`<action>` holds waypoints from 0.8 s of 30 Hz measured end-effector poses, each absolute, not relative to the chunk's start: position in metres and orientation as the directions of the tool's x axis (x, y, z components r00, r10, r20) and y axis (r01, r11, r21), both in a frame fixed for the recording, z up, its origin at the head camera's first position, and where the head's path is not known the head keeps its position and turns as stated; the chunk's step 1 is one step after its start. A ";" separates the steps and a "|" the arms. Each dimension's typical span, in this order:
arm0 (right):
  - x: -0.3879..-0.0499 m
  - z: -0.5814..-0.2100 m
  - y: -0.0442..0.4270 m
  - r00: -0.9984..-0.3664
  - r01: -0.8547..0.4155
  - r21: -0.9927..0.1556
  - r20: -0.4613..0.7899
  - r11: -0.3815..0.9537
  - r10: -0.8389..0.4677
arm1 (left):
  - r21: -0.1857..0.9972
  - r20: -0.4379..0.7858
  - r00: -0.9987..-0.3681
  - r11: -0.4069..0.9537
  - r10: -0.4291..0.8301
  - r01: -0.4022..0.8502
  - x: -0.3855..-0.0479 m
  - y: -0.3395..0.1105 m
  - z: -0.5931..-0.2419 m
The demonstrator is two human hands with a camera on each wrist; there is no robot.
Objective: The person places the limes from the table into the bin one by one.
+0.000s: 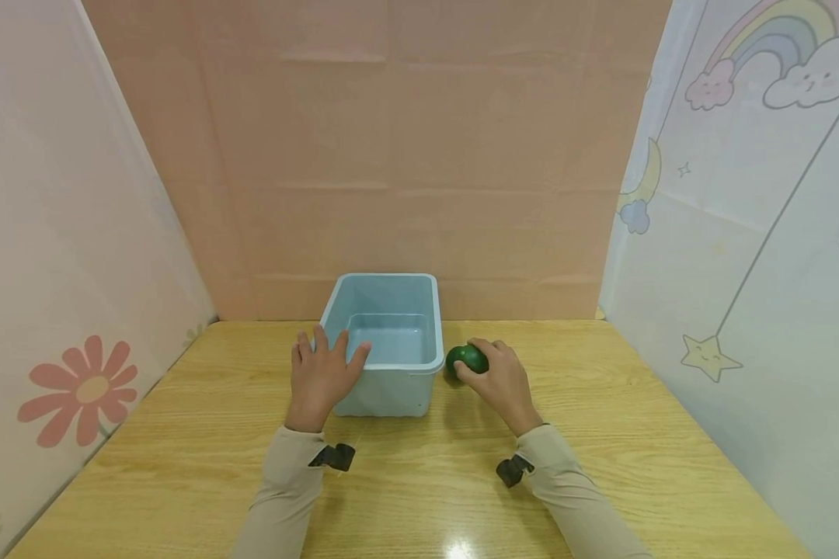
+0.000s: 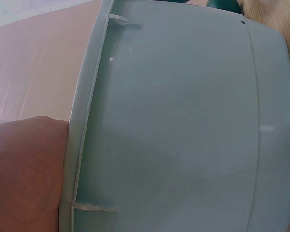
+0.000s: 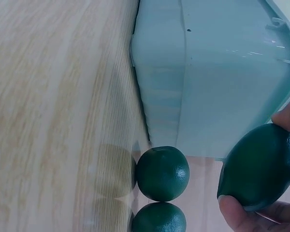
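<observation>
A light blue plastic bin (image 1: 384,394) stands on the table with its top uncovered. My left hand (image 1: 322,380) is at the bin's front left corner, fingers spread and nearly straight over the rim. Just right of the bin, my right hand (image 1: 502,382) pinches a glossy dark green lime (image 3: 258,166) between thumb and fingers, raised off the table. Below it in the right wrist view, one lime (image 3: 163,174) and another lime (image 3: 159,218) lie side by side on the table, near the bin's wall. From the head, the hand and held lime mostly hide them.
The wood-grain table (image 1: 601,450) reaches back to a tan backdrop (image 1: 405,155). A patterned panel (image 1: 755,233) borders the right side, and a flower-printed panel (image 1: 56,233) the left. Dark camera mounts sit on both wrists.
</observation>
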State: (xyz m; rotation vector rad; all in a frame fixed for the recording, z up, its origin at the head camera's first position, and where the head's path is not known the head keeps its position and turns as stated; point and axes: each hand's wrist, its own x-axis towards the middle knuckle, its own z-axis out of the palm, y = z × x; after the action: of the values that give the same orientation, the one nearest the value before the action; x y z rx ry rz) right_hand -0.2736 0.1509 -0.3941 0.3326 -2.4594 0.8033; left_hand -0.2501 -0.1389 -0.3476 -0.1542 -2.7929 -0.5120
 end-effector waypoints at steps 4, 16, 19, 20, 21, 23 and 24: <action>-0.274 -0.394 0.151 -0.825 -0.386 -0.474 0.562 0.791 -0.066 | 0.333 0.305 -0.951 0.930 0.051 0.157 -0.250 -0.139 -0.348; -0.274 -0.395 0.151 -0.804 -0.406 -0.466 0.591 0.786 -0.065 | 0.329 0.306 -0.951 0.931 0.053 0.158 -0.250 -0.139 -0.347; -0.274 -0.395 0.151 -0.801 -0.408 -0.464 0.595 0.787 -0.065 | 0.325 0.310 -0.949 0.932 0.054 0.159 -0.250 -0.139 -0.347; -0.274 -0.395 0.151 -0.800 -0.408 -0.463 0.596 0.787 -0.065 | 0.324 0.312 -0.948 0.933 0.054 0.160 -0.250 -0.139 -0.348; -0.274 -0.395 0.151 -0.800 -0.409 -0.464 0.597 0.786 -0.064 | 0.323 0.313 -0.948 0.933 0.054 0.160 -0.250 -0.139 -0.348; -0.274 -0.395 0.150 -0.798 -0.409 -0.464 0.599 0.786 -0.062 | 0.323 0.313 -0.948 0.933 0.054 0.160 -0.250 -0.139 -0.348; -0.274 -0.394 0.150 -0.797 -0.409 -0.463 0.600 0.786 -0.061 | 0.322 0.313 -0.948 0.933 0.054 0.160 -0.250 -0.139 -0.348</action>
State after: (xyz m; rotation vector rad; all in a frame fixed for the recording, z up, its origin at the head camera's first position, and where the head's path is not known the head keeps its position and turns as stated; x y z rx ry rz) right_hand -0.2738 0.1500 -0.3944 0.3490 -2.3989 0.7998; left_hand -0.2503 -0.1391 -0.3479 -0.1584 -2.7893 -0.5011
